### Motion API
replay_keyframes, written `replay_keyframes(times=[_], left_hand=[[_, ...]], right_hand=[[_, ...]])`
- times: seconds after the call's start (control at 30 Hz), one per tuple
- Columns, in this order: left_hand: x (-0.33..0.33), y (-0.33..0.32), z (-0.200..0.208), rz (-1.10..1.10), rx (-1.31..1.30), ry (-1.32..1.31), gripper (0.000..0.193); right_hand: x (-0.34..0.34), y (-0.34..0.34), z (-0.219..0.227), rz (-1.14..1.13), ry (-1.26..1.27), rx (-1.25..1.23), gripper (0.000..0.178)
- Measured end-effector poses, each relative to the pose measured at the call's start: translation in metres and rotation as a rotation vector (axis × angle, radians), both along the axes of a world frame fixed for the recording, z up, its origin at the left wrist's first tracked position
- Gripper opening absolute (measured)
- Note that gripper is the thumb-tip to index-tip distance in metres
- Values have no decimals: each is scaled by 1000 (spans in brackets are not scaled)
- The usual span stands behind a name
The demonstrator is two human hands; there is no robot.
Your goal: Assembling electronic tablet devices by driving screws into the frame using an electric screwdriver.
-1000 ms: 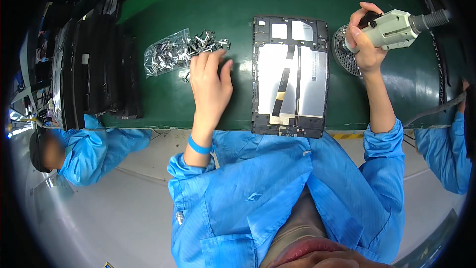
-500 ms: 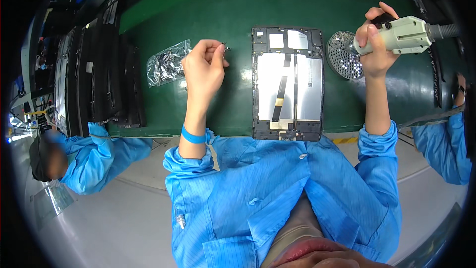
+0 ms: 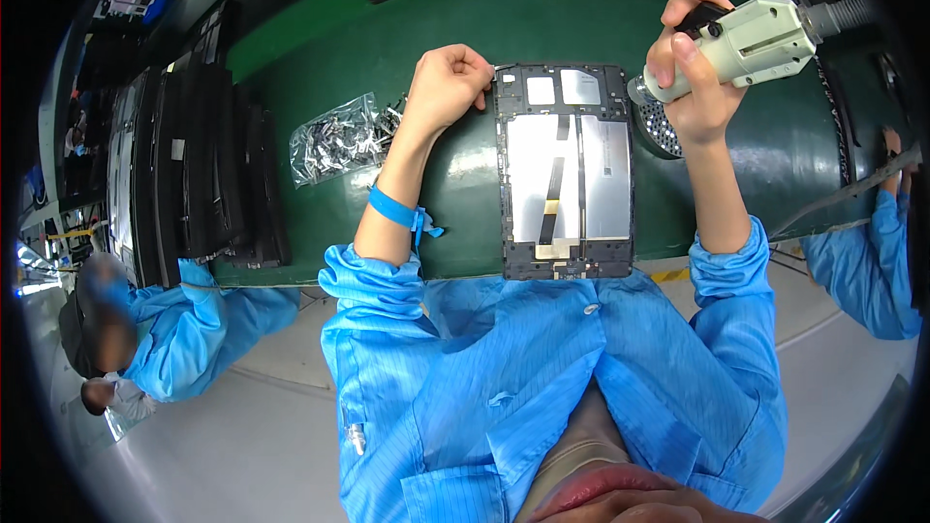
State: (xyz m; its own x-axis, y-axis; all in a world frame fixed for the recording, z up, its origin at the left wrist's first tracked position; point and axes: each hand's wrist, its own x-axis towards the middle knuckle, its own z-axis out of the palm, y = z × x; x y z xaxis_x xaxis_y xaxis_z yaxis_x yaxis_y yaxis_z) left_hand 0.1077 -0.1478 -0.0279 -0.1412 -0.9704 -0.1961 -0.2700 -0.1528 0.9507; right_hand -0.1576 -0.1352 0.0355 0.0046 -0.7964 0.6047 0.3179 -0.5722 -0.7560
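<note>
1. Our right hand (image 3: 696, 77) is wrapped tightly round a pale electric screwdriver (image 3: 746, 44), held raised above the right side of the green bench (image 3: 465, 184), its hose running off to the right.
2. Our left hand (image 3: 446, 82) is curled into a loose fist, fingertips pinched at the top left corner of the tablet frame (image 3: 565, 169); whether a screw sits between them we cannot tell.
3. The tablet frame lies flat, face down, in front of us near the bench's front edge, showing silver plates and a dark ribbon cable down its middle.
4. We judge it light, thin and stiff but easily bent or scratched; the cable looks fragile, so we would take it by the black outer rim, never the centre.
5. Beside the screwdriver's tip lies a round perforated dish (image 3: 659, 126).
6. Left of our left hand lies a clear bag of screws (image 3: 339, 136), likely small and slippery.
7. Further left stand dark stacked trays (image 3: 203, 174); another person's blue sleeve (image 3: 194, 329) shows below.
</note>
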Motion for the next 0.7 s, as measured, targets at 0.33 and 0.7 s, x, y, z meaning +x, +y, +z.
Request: replay_keyframes(times=[0.33,0.7], left_hand=[[4,3,-11,-44,-46,171,4],[5,32,-9,-69,119,308,6]], right_hand=[[40,-12,-3,111,-123,14,47],[102,10,0,280,-134,317,55]])
